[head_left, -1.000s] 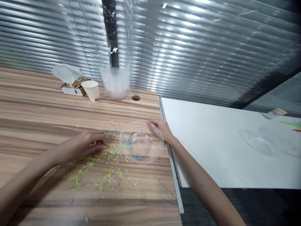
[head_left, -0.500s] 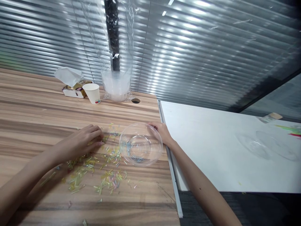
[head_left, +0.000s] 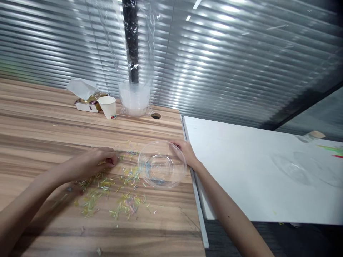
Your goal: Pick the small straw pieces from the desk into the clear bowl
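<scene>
My right hand (head_left: 183,151) grips the far right rim of a clear round plastic bowl (head_left: 162,164), which has a few bluish bits showing in or through it. Left of the bowl, my left hand (head_left: 103,160) is closed low over the wooden table, fingers curled; whatever it pinches is too small to make out. Many short cut pieces (head_left: 130,205), yellow, green, pink and blue, lie scattered on the table between and below my hands.
A paper cup (head_left: 108,107), a tissue box (head_left: 87,106) and a bagged stack of plastic bowls (head_left: 135,100) stand at the back. To the right, a white table (head_left: 235,167) holds clear lids (head_left: 292,167) and coloured strips (head_left: 331,149).
The fingers of my left hand have curled in and closed further, with the hand slightly lower. My right hand remains on the bowl's rim. The view has shifted slightly.
</scene>
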Available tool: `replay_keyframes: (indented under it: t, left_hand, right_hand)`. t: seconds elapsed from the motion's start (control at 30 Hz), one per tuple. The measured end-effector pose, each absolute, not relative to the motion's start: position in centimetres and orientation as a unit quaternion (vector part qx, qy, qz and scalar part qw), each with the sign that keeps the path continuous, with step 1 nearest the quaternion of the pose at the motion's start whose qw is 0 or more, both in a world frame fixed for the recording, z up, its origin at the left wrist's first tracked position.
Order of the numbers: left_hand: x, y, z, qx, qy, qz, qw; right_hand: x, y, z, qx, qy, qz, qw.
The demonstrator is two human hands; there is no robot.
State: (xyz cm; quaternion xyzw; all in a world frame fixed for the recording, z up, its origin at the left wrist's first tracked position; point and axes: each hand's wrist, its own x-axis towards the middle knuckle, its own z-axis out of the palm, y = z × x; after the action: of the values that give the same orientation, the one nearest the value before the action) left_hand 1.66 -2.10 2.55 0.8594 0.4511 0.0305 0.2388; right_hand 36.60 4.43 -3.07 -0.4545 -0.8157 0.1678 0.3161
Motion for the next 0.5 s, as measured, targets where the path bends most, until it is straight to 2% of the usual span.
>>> replay_keyframes:
  t: [0.27,0.5]
  left_hand:
    - [0.5,-2.2,4.0,0.856,0.467,0.049,0.215]
    - [0.7,-2.3,3.7,0.857,0.439,0.041,0.267]
  right_hand:
    - [36.7,3.9,-3.2,-0.439,-0.819,0.167,0.329]
    - [36.8,4.2,-3.6,-0.437,-0.826,0.163,0.318]
